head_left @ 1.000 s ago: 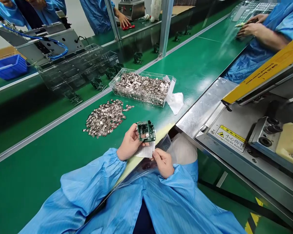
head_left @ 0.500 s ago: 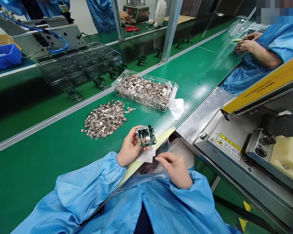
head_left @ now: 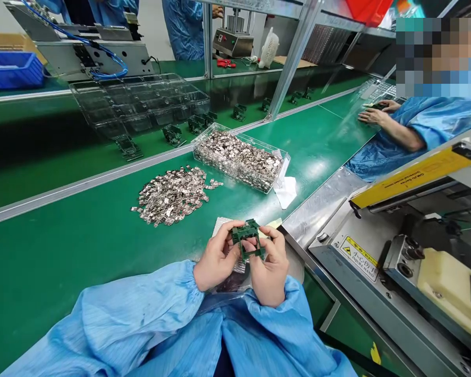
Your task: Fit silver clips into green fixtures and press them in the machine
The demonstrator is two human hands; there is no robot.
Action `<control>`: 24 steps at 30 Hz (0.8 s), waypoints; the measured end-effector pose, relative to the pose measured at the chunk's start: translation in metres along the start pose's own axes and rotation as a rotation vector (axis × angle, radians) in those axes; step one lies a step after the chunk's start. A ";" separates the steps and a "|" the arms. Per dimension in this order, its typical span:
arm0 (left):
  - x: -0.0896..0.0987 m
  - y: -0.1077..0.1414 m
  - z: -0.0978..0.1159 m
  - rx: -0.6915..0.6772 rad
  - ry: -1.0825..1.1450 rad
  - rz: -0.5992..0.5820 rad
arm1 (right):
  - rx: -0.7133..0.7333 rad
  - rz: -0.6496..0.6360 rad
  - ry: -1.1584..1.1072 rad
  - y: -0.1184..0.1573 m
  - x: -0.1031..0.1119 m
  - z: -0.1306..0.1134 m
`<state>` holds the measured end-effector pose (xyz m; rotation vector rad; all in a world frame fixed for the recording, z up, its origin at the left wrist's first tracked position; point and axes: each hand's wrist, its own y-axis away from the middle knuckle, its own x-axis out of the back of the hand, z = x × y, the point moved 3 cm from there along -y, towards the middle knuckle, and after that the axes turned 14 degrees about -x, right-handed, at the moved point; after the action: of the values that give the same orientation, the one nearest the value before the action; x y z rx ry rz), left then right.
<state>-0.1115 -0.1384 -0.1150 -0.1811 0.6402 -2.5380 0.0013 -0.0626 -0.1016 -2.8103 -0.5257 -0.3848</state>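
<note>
A small green frame-like circuit assembly (head_left: pixel 251 230) is held up between both hands near the table's front edge. My left hand (head_left: pixel 216 257) grips its left side with thumb and fingers. On its right side, my right hand (head_left: pixel 270 267) pinches it, fingertips at the upper right and lower edge. Under and behind the hands lies a sheet of small silvery labels (head_left: pixel 221 226), partly hidden. Farther off, a loose pile of small metal pieces (head_left: pixel 172 195) rests on the green table, left of a clear box full of similar pieces (head_left: pixel 239 157).
Green assemblies (head_left: pixel 172 134) stand along a belt beyond the metal rail (head_left: pixel 82 180), beside a clear compartment tray (head_left: pixel 141 99). A white paper (head_left: pixel 286 192) lies by the box. At right is a machine with a yellow bar (head_left: pixel 408 180); behind it, a person's hands (head_left: pixel 377 115) work.
My right hand has risen from the label sheet and now grips the assembly, which has been turned. The camera view has tilted upward and shifted.
</note>
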 end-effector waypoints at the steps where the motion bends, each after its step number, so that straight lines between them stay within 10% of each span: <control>1: 0.000 0.001 0.001 -0.010 -0.009 0.001 | -0.007 0.003 0.014 0.001 -0.001 0.000; 14: 0.002 0.006 0.003 0.012 -0.091 -0.057 | -0.342 -0.236 -0.485 0.000 0.002 0.013; 20: -0.021 -0.006 0.040 0.055 -0.057 -0.338 | 0.023 -0.435 -0.172 0.005 0.068 -0.008; 24: -0.061 -0.047 0.064 -0.126 -0.026 -0.593 | 0.033 -0.304 -0.207 0.018 0.142 -0.006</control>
<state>-0.0642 -0.0975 -0.0366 -0.5143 0.8333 -3.0478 0.1347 -0.0361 -0.0572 -2.7559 -1.0007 -0.1381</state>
